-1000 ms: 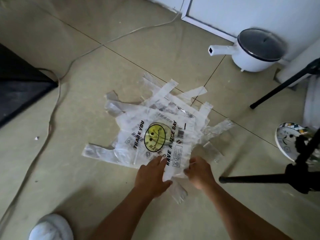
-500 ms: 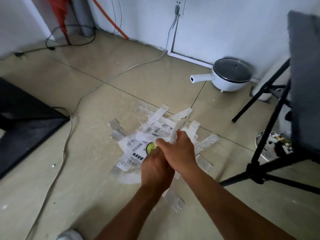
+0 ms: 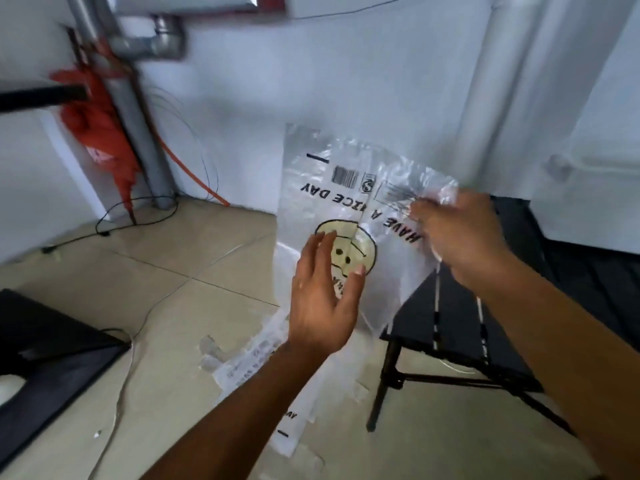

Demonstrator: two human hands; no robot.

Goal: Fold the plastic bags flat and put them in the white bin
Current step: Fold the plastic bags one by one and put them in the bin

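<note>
The plastic bag (image 3: pixel 332 188) hangs in the air, the right hand (image 3: pixel 460 237) with its grip pinched on the top edge and the left hand (image 3: pixel 322 299) flat against the print, grip apart. The step looks like straightening the bag for folding, and the next move calls for a flat crease. The other bags (image 3: pixel 242 362) lie on the floor (image 3: pixel 173 271) below.

Room corner, soft even light. White walls (image 3: pixel 329 71) meet a beige tiled floor (image 3: pixel 166 271) with dark joints. At the left a grey pipe (image 3: pixel 138 116) runs up the corner beside a red-orange fabric bundle (image 3: pixel 104 140). An orange cable (image 3: pixel 194 174) slants down to the floor. A black slatted table (image 3: pixel 457 327) stands at right.
</note>
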